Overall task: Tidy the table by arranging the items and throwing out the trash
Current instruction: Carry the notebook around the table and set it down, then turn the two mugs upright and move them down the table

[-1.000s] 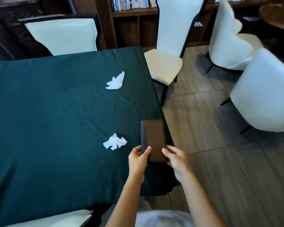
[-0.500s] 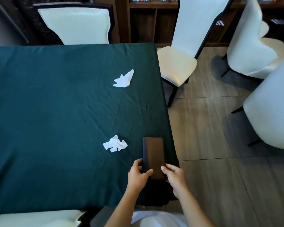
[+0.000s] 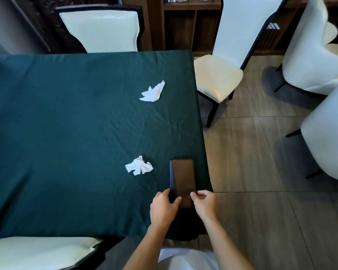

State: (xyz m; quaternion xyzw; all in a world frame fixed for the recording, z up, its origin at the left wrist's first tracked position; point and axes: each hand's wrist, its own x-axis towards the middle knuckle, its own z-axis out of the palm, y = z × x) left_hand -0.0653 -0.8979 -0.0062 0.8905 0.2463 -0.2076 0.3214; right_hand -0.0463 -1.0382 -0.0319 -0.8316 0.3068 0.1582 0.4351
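Crumpled tissue (image 3: 139, 165) lies just left of & a bit beyond left hand (image 3: 163, 206), on green tablecloth (image 3: 66, 133). 2nd tissue (image 3: 152, 91) well beyond both hands, nr far right edge. White chairs around; nearest one (image 3: 219, 75) beyond right hand (image 3: 204, 202), off the table. Nothing betw hands & tissues. Brown box (image 3: 183, 180) sits at table's near right corner, long axis pointing away. Both hands grip its near end: left thumb on top w/ fingers on left side, right fingers curled at right edge. Forearms reach fwd, roughly parallel.

The table (image 3: 66, 123) wears a plain dark teal cloth. Left of the brown box (image 3: 183, 180) with its dark navy side lie two white crumpled tissues (image 3: 139, 165) (image 3: 152, 91). Right of the table, cream chairs (image 3: 219, 75) stand on grey-brown floor tiles (image 3: 252, 211).
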